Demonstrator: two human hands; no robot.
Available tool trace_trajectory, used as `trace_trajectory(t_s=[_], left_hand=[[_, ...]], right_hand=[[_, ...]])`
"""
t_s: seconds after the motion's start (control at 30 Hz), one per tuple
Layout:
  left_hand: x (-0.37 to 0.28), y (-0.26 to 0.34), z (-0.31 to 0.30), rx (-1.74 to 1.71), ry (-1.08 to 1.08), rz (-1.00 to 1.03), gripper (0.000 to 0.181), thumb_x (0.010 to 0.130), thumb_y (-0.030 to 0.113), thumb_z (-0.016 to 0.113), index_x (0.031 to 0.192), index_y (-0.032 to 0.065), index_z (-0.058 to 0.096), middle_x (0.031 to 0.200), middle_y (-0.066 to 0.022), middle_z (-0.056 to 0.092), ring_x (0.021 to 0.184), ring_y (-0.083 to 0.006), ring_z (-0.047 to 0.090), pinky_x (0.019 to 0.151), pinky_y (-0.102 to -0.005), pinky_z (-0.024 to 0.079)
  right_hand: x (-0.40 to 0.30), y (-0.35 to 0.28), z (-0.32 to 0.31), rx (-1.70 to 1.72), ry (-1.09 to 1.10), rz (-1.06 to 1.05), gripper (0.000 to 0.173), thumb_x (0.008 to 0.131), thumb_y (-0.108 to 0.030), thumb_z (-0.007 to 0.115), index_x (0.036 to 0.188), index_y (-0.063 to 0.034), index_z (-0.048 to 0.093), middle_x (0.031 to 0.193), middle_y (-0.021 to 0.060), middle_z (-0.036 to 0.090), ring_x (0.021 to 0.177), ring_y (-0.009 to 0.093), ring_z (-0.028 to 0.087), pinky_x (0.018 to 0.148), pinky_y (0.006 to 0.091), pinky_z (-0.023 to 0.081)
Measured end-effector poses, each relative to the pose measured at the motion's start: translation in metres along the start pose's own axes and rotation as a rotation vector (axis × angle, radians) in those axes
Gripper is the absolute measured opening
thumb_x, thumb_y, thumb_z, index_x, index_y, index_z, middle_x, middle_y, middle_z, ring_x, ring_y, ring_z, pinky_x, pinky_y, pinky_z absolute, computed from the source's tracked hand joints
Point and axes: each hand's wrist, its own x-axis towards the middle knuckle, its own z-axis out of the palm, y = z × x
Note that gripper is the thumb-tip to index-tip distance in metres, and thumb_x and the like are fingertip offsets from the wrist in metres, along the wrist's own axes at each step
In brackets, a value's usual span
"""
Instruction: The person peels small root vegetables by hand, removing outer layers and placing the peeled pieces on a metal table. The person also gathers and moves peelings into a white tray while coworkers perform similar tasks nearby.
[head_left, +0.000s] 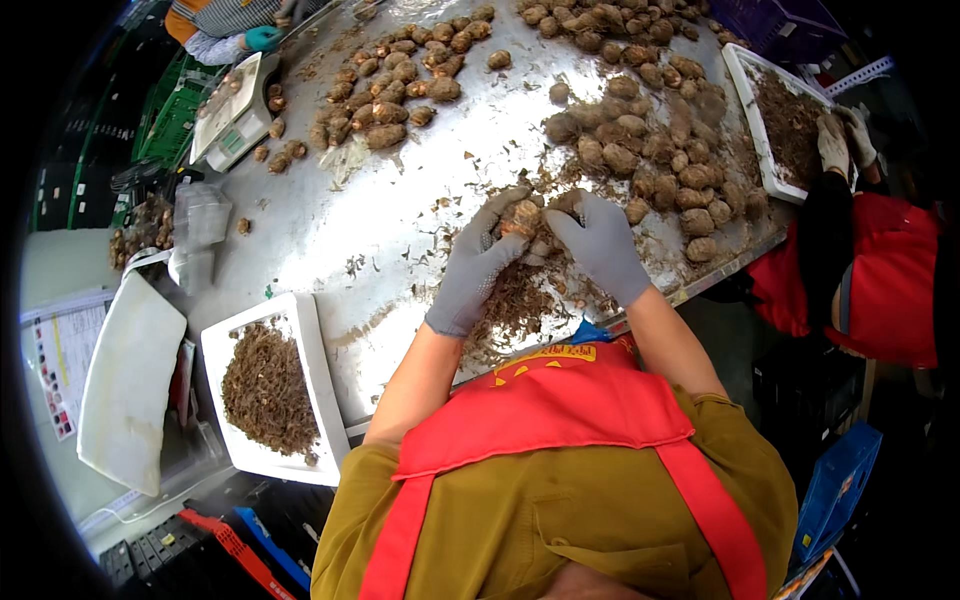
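Observation:
My left hand (480, 259), in a grey knitted glove with grip dots, is closed around a small taro corm (520, 219) over the metal table. Part of the corm is hidden by my fingers. Close on its right is my right hand (600, 241), gloved alike, with thumb and fingers bent towards the corm. Brown fibre shows at those fingertips, but whether they grip it is unclear. Below both hands lies a heap of loose root fibre and peelings (517, 304). Hairy taro corms (660, 165) are piled beyond my right hand.
Cleaner-looking corms (386, 112) lie at the upper left, near a weighing scale (234, 120). A white foam box (330, 420) of root scraps stands at left. At right, a co-worker's gloved hands (834, 142) are over another foam box (750, 112). Another person's teal glove (262, 37) is beside the scale.

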Motion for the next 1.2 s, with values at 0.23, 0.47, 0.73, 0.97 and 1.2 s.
trace_trajectory(t_s=[0.23, 0.47, 0.73, 0.97, 1.2], left_hand=[[0.023, -0.012, -0.035, -0.243, 0.098, -0.080, 0.052, 0.089, 0.011, 0.061, 0.136, -0.0017, 0.044, 0.116, -0.0155, 0.060, 0.086, -0.0193, 0.063, 0.077, -0.0295, 0.056], [0.106, 0.026, -0.151, -0.262, 0.158, 0.163, 0.032, 0.089, 0.008, 0.065, 0.118, -0.0017, 0.057, 0.120, -0.0177, 0.061, 0.113, -0.0285, 0.058, 0.105, -0.0432, 0.045], [0.099, 0.068, -0.122, -0.039, 0.205, 0.270, 0.044, 0.092, 0.016, 0.061, 0.129, -0.0043, 0.049, 0.126, -0.0241, 0.056, 0.114, -0.0352, 0.059, 0.098, -0.0457, 0.050], [0.058, -0.010, -0.071, 0.063, 0.138, 0.017, 0.034, 0.092, 0.024, 0.064, 0.109, -0.0047, 0.062, 0.104, -0.0191, 0.068, 0.095, -0.0275, 0.066, 0.087, -0.0400, 0.055], [0.025, -0.014, -0.005, 0.574, 0.009, 0.012, 0.051, 0.093, 0.016, 0.060, 0.140, 0.0048, 0.047, 0.120, -0.0145, 0.065, 0.110, -0.0180, 0.061, 0.098, -0.0295, 0.046]], right_hand=[[-0.012, 0.057, -0.022, -0.221, -0.062, 0.001, 0.030, 0.090, -0.030, 0.061, 0.092, -0.0006, 0.067, 0.086, 0.0165, 0.066, 0.079, 0.035, 0.063, 0.071, 0.0399, 0.048], [-0.036, 0.081, -0.034, -0.374, -0.183, -0.008, 0.034, 0.087, -0.037, 0.063, 0.087, -0.0036, 0.068, 0.079, 0.0185, 0.064, 0.078, 0.037, 0.061, 0.068, 0.0448, 0.046], [-0.017, 0.113, -0.042, -0.474, 0.051, 0.123, 0.039, 0.082, -0.040, 0.065, 0.097, -0.0039, 0.067, 0.084, 0.0193, 0.066, 0.083, 0.036, 0.064, 0.074, 0.0437, 0.048], [0.005, 0.089, -0.025, -0.662, -0.162, 0.157, 0.048, 0.082, -0.037, 0.064, 0.122, -0.0098, 0.059, 0.095, 0.0162, 0.068, 0.093, 0.033, 0.065, 0.082, 0.0451, 0.050], [-0.006, 0.047, -0.031, 0.414, -0.228, 0.314, 0.040, 0.095, -0.030, 0.059, 0.123, -0.0016, 0.058, 0.079, 0.0032, 0.065, 0.061, 0.005, 0.059, 0.055, 0.0205, 0.047]])
